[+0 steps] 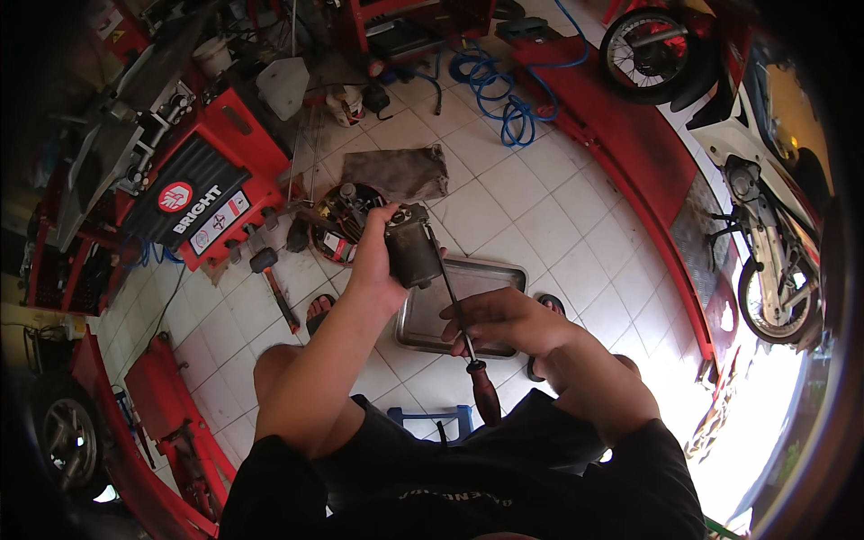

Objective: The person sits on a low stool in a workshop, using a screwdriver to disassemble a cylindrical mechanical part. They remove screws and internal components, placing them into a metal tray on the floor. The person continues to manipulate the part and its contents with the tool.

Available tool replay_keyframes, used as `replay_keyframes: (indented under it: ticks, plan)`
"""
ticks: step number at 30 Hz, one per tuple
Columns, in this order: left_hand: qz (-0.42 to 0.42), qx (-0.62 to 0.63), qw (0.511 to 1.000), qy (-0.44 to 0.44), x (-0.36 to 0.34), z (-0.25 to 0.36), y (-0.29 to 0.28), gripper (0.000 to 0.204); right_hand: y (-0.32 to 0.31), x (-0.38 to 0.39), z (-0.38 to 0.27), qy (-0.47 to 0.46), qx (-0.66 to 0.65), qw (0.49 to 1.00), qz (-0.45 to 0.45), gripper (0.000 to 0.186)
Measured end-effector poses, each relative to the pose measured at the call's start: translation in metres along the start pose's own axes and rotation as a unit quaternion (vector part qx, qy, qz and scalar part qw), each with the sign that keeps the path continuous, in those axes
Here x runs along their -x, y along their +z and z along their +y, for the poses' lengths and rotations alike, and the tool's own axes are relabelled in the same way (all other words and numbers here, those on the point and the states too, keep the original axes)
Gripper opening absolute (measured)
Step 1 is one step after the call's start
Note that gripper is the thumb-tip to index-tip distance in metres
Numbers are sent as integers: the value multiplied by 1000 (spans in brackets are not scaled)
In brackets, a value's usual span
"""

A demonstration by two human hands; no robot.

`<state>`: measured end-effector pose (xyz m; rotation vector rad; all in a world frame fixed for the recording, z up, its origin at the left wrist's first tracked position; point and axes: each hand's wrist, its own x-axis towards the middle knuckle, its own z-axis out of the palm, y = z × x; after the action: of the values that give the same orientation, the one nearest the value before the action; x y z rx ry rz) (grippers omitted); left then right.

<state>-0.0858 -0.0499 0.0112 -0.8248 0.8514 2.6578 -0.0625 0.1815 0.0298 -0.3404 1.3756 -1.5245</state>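
Closely beside the cylinder (416,256), a screwdriver (485,389)

The left hand (378,270) grips the cylinder, held in the air at the tray's (423,317) far-left corner. Along its right side the screwdriver's shaft slants, handle toward the person. The right hand (517,319) is nearer to this handle; its fingers bend at the shaft, but whether they squeeze it, I cannot tell. Farther away lies a cloth (394,173); leftward, a mallet (279,292).

cylinder (413,252) in left fingers (376,225) | tray (423,317) between feet (319,308) | hammer (276,290) left | motorcycle (743,180) right
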Motion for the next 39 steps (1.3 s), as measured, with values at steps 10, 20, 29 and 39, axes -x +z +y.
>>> replay_keyframes:
  ticks: [10, 20, 29, 39]
  plan:
    - [-43, 0, 999, 1, 2, 3, -4, 36, -4, 2, 0, 24, 76, 991, 105, 43]
    - [-55, -18, 998, 2, 6, 0, 0, 35, 0, -3, 7, 4, 63, 998, 13, 37]
    - [-59, -22, 998, 2, 3, 0, -1, 32, 4, 3, -8, 28, 25, 999, 26, 36]
    - [-59, -30, 998, -3, 0, -3, -3, 30, -4, 3, 1, -11, 108, 993, 52, 38]
